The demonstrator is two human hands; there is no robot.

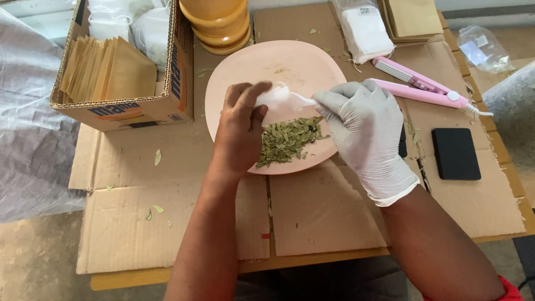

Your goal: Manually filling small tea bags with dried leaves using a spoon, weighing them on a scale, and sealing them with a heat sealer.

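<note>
My bare left hand (241,127) pinches a small white bag (274,98) over a pink plate (267,61). My right hand (365,131), in a white glove, holds a white plastic spoon (304,100) whose bowl meets the mouth of the bag. A pile of dried green leaves (290,140) lies on the near part of the plate, just under both hands.
Flattened cardboard (323,212) covers the table. A cardboard box (139,103) with brown paper pouches (106,69) stands at the left. A pink heat sealer (418,86), a black pad (456,153), a white bag packet (365,30) and stacked yellow bowls (220,25) lie behind.
</note>
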